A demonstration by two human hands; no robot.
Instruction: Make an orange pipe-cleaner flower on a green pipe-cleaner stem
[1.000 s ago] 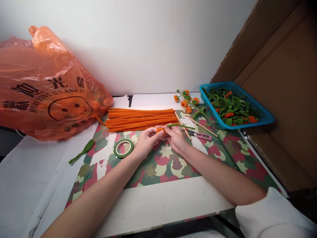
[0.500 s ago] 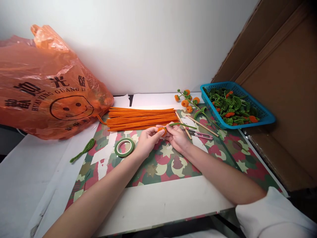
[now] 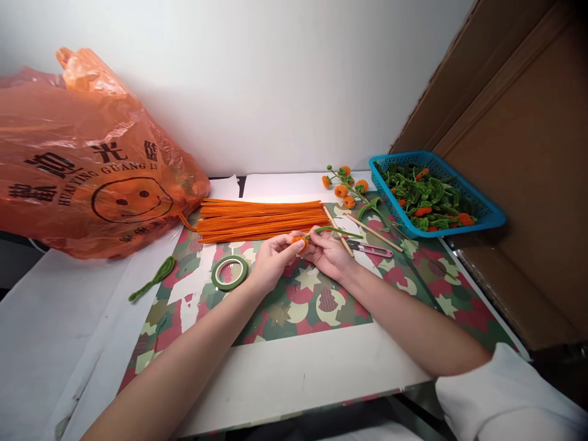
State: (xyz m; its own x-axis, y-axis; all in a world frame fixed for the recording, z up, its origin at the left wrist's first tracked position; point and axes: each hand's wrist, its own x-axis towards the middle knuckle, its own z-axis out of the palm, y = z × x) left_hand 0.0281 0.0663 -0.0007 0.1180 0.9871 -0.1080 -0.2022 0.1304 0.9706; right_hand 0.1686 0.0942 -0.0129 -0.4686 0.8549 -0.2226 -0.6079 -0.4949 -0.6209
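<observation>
Between both hands is a small orange flower (image 3: 301, 243) with a green stem (image 3: 342, 231) that runs off to the right. My left hand (image 3: 274, 257) pinches the flower from the left, thumb on top. On the other side my right hand (image 3: 328, 252) is closed on the stem close to the flower. Just behind the hands lies a bundle of orange pipe cleaners (image 3: 261, 220). A roll of green tape (image 3: 229, 273) lies beside my left wrist. Pink-handled snips (image 3: 379, 250) and two wooden sticks (image 3: 376, 234) are to the right of my right hand.
A blue basket (image 3: 489, 222) of green and orange pieces stands at the back right, with a finished flower spray (image 3: 340, 191) beside it. An orange plastic bag (image 3: 133, 159) fills the left. One green looped piece (image 3: 154, 279) lies near it. Cardboard (image 3: 519, 153) stands at right.
The view has shifted very slightly. Both hands keep nearly the same hold on the flower and its stem.
</observation>
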